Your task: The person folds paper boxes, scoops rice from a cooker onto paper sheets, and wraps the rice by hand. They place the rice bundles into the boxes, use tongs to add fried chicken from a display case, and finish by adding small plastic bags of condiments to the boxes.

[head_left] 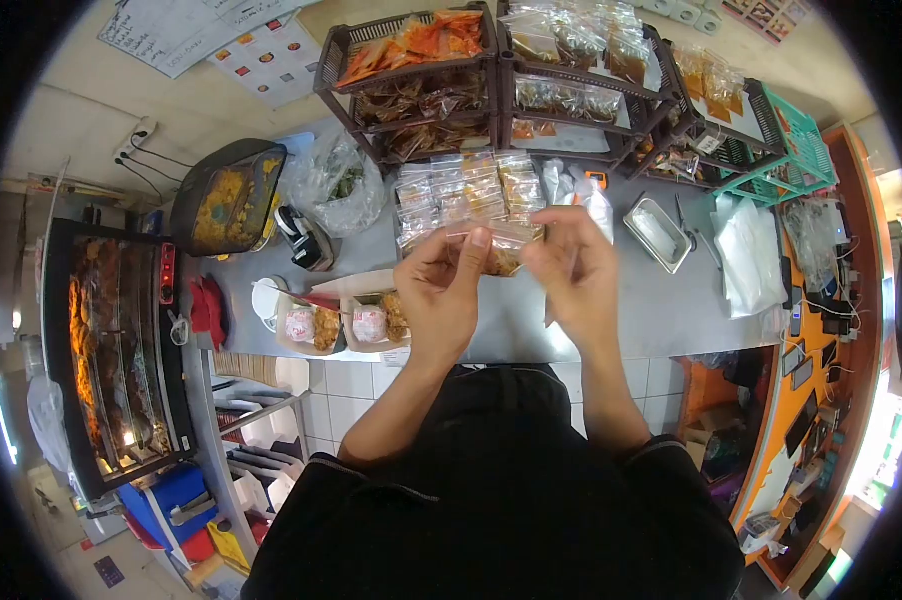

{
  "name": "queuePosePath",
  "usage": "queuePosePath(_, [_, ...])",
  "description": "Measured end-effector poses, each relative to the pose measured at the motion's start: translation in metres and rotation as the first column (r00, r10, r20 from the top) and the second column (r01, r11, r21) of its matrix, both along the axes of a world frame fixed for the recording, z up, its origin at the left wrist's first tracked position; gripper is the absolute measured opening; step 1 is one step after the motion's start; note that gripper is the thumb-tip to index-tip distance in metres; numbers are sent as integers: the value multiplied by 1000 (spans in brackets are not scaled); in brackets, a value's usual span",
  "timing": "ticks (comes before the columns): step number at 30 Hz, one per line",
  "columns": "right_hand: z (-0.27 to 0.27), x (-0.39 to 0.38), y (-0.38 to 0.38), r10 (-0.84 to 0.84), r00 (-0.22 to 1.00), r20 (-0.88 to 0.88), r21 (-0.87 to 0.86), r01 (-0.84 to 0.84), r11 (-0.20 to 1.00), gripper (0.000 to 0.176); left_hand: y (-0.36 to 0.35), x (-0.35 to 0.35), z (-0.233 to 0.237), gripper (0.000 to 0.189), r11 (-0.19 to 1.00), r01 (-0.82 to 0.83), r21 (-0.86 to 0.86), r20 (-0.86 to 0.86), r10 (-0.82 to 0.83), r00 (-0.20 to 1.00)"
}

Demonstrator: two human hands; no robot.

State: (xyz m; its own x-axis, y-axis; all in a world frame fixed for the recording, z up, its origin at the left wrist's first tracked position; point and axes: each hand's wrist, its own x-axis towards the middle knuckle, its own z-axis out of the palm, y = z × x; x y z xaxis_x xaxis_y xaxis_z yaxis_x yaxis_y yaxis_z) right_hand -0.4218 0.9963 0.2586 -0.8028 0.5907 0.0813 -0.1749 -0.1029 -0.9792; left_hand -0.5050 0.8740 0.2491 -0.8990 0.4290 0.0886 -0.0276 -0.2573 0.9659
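Observation:
Over the counter's front half, I hold a small clear zip bag point(503, 263) with brownish contents and a reddish strip along its top. My left hand point(443, 295) pinches the bag's left side, thumb on top. At its right end, my right hand point(579, 280) has its thumb and curled fingers around the edge; part of that grip is hidden. Just behind the bag lie rows of similar filled clear packets point(461, 185). To the left of my left hand stand two open paper boxes point(346, 347) holding fried food and wrapped white bundles.
Stacked brown baskets point(408, 85) of packets line the back, with a green basket point(786, 150) at right. A metal tray point(659, 232) and clear plastic bags point(749, 255) lie rightward. Leftward are a black stapler-like device point(304, 238), a white cup point(268, 298) and a lit display cabinet point(121, 350).

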Motion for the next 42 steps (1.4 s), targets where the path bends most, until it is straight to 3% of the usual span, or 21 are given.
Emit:
queuePosePath(4, [-21,-21,-8,-27,988,-154,314,75,947,11,-3,4,-5,15,997,14,81,53,-19,998])
queuePosePath(7, [-20,-21,-15,-16,994,-104,247,42,968,9,-9,2,-4,14,992,1,127,72,-10,997])
queuePosePath(10, [-27,-25,-22,2,995,-102,273,26,962,9,-19,-2,-18,14,997,-54,52,93,49,994])
queuePosePath(13, [-30,-32,-31,30,995,-98,204,-9,979,8,-25,-2,-16,17,993,-89,80,123,79,989])
queuePosePath(16, [-15,-37,-40,91,996,-1,-186,-90,978,8,-36,-9,-19,20,989,-49,138,220,18,975])
queuePosePath(19, [-28,-43,-41,148,987,69,-246,-127,961,9,-54,-16,-19,23,968,-4,250,285,-69,956])
queuePosePath(22, [-35,-49,-49,175,978,110,-227,-146,963,9,-71,-22,-13,20,980,-29,194,319,-35,947])
queuePosePath(25, [-39,-56,-68,224,961,164,-53,-218,975,9,-86,-19,-25,20,998,-54,-41,25,55,998])
queuePosePath(26, [-41,-59,-77,246,953,178,2,-250,968,10,-98,-21,-40,19,997,-80,11,82,78,994])
queuePosePath(29, [-50,-61,-111,296,930,216,-4,-303,953,21,-158,-28,-63,18,966,-119,-231,11,125,992])
queuePosePath(30, [-42,-60,-122,318,920,229,-77,-309,948,26,-181,-32,-66,12,940,-142,-309,4,151,988])
queuePosePath(31, [-39,-60,-133,335,911,241,-148,-307,940,32,-209,-36,-65,13,868,-206,-451,-135,162,978])
queuePosePath(32, [-66,-60,-135,343,912,225,-9,-350,937,42,-238,-43,-77,13,803,-269,-532,-222,175,959])
queuePosePath(33, [-66,-61,-143,328,907,264,-44,-328,944,41,-269,-51,-97,13,730,-330,-598,-311,169,935])
queuePosePath(35, [-64,-58,-164,283,894,348,-105,-263,959,39,-328,-78,-138,13,738,-301,-603,-245,188,951])
queuePosePath(38, [-78,-56,-196,156,901,405,-56,-146,988,36,-392,-136,-178,13,693,-284,-663,-296,105,949])
queuePosePath(42, [-89,-58,-251,-12,896,444,-22,24,999,34,-424,-216,-205,14,811,-93,-577,-237,-58,970])
